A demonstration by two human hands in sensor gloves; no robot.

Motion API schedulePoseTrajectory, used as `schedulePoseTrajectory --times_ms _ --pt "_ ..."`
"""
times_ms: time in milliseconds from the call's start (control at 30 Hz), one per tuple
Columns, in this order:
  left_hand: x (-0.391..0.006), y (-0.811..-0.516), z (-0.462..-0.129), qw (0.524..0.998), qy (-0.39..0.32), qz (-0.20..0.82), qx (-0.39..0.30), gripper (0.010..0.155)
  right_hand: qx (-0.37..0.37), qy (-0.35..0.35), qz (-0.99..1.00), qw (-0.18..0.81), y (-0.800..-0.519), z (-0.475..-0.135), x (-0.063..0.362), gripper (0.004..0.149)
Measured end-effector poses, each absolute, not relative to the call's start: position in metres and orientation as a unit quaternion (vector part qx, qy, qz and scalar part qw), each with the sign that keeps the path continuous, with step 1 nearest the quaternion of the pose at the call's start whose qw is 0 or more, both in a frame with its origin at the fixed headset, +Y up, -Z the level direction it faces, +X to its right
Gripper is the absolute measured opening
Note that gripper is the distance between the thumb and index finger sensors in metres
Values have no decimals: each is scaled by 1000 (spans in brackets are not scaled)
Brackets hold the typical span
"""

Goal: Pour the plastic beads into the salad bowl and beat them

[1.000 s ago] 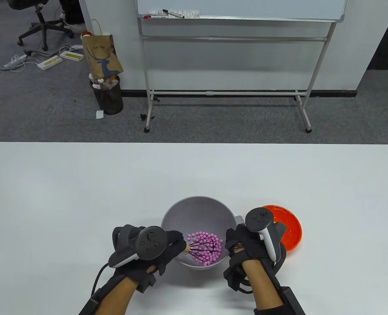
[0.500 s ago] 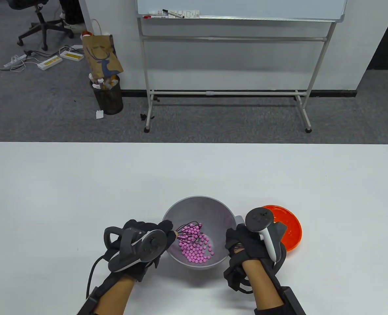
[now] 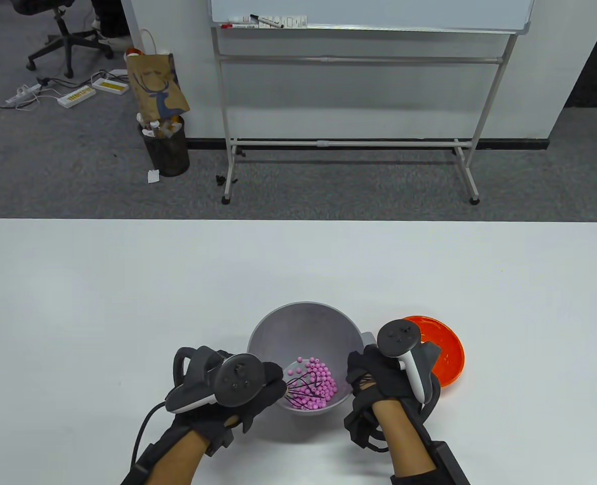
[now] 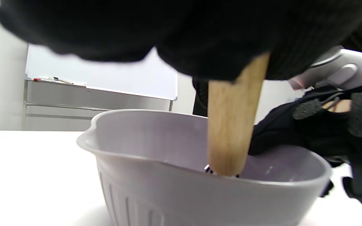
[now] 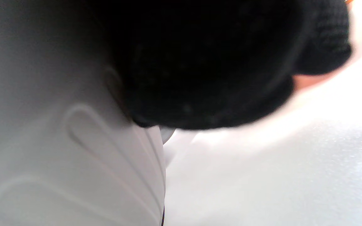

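A grey salad bowl (image 3: 304, 319) stands near the table's front edge with pink plastic beads (image 3: 324, 385) heaped in its bottom. My left hand (image 3: 270, 386) grips the wooden handle (image 4: 231, 125) of a black wire whisk (image 3: 299, 388), whose wires sit among the beads at the bowl's near-left side. My right hand (image 3: 363, 373) holds the bowl at its right rim, fingers curled over the edge. The left wrist view shows the bowl (image 4: 168, 188) from the side, with the right hand (image 4: 306, 131) on the far rim. The right wrist view is filled by the bowl's outer wall (image 5: 58, 157) and dark glove (image 5: 215, 62).
An orange plate (image 3: 447, 348) lies just right of the bowl, partly behind my right hand. The white table (image 3: 127, 303) stretches wide to the left, right and far side. Beyond it stand a whiteboard frame (image 3: 349, 144) and a waste bin (image 3: 167, 149) on the carpet.
My left hand swung the whisk from the bowl's right side up to the left rim, then back down to the near-left. The beads shifted with it. The right hand stayed put.
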State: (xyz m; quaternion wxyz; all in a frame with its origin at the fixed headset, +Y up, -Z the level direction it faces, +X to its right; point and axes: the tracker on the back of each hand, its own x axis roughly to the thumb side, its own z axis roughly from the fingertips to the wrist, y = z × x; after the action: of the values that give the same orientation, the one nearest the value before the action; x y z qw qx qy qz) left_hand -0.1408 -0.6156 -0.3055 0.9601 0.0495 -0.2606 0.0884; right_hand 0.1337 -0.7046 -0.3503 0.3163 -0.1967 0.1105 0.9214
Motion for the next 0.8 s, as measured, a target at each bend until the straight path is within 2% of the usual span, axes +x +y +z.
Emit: schedulePoseTrajectory --times_ms 167,267,367,600,800 --pt "-142 -634 -314 967 -222 92 89 44 -197 111 921 316 -704 -350 134 55" --pt "-145 -636 -314 966 -204 84 135 45 -198 110 921 315 -704 -350 134 55" --pt "-145 -638 -314 966 -192 40 168 46 -198 109 922 314 -705 -350 134 55" --pt "-152 -624 -312 971 -181 9 156 42 -198 109 922 315 -705 -350 133 55" --pt "-144 -609 -301 975 -193 -17 113 41 -199 108 922 314 -705 -350 133 55"
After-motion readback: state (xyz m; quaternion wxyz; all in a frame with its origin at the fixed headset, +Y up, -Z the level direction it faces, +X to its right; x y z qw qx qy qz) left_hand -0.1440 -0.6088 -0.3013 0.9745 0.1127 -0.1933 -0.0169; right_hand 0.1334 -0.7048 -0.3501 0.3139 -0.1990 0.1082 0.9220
